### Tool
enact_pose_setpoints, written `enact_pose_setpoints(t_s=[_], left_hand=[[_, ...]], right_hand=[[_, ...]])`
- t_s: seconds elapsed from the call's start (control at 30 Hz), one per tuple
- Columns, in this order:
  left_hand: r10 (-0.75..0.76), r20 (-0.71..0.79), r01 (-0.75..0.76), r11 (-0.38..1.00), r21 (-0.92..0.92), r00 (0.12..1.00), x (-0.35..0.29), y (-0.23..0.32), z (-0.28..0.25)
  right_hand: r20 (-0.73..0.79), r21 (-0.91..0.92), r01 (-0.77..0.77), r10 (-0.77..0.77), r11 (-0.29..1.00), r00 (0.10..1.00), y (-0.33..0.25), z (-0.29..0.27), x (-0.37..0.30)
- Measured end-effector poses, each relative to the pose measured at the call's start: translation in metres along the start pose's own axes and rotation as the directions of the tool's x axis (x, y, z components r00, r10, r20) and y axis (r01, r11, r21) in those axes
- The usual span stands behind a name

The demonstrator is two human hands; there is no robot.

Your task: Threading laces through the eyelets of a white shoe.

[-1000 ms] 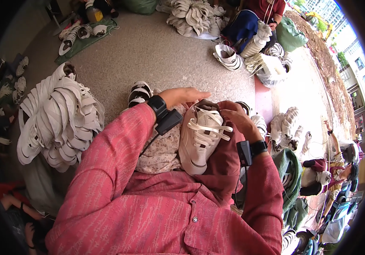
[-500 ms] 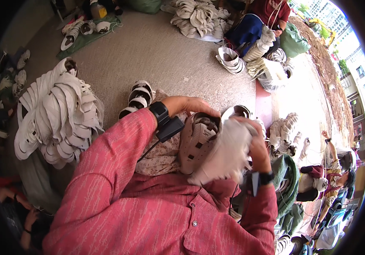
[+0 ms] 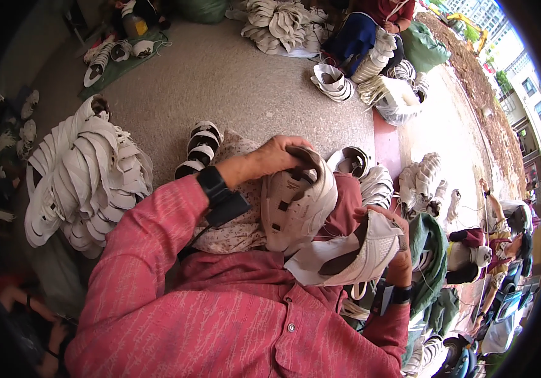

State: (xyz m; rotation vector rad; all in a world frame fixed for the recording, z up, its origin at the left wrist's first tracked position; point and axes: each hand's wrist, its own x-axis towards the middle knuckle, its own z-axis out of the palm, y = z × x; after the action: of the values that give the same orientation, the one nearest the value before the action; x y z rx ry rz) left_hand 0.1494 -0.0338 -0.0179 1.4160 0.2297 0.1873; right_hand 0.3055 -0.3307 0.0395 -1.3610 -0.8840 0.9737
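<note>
My left hand (image 3: pixel 275 156) grips the dark-lined collar of a whitish shoe upper (image 3: pixel 298 205), which hangs upright over my lap. It has no sole, and small dark square marks show on its side. Lower and to the right, my right hand (image 3: pixel 398 238) is closed round the edge of a second white shoe upper (image 3: pixel 371 255). That one lies tilted on its side, its dark inner opening showing and its pointed end toward my shirt. The two uppers are close together. Some of my right fingers are hidden behind the second upper.
A big heap of white shoe uppers (image 3: pixel 88 170) stands at the left. Nested uppers (image 3: pixel 202 148) lie beyond my left forearm, and more uppers (image 3: pixel 377 187) lie beyond my right hand. A green sack (image 3: pixel 426 264) is at the right. Another person (image 3: pixel 353 39) sits at the far side.
My right hand has drawn the second upper down and right, away from the first, turning its opening into view. The first upper is now seen more from its side, in my left hand.
</note>
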Motion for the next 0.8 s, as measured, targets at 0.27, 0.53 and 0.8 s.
enact_pose_setpoints(t_s=[0.27,0.53,0.8], left_hand=[[0.137,-0.748,-0.540,0.776,-0.327,0.650,-0.048,0.096,-0.065],[0.025,-0.138,-0.134,0.466,-0.875,0.990,-0.071,0.118,-0.086],[-0.104,0.035,0.109,0.895,-0.432,0.994,-0.024,0.105,-0.040]], right_hand=[[0.133,0.178,0.339,-0.364,0.924,0.922,-0.027,-0.014,-0.001],[-0.208,0.258,0.311,-0.261,0.915,0.942,-0.058,0.047,0.011],[0.042,-0.518,0.159,-0.160,0.841,0.986,0.037,0.037,0.129]])
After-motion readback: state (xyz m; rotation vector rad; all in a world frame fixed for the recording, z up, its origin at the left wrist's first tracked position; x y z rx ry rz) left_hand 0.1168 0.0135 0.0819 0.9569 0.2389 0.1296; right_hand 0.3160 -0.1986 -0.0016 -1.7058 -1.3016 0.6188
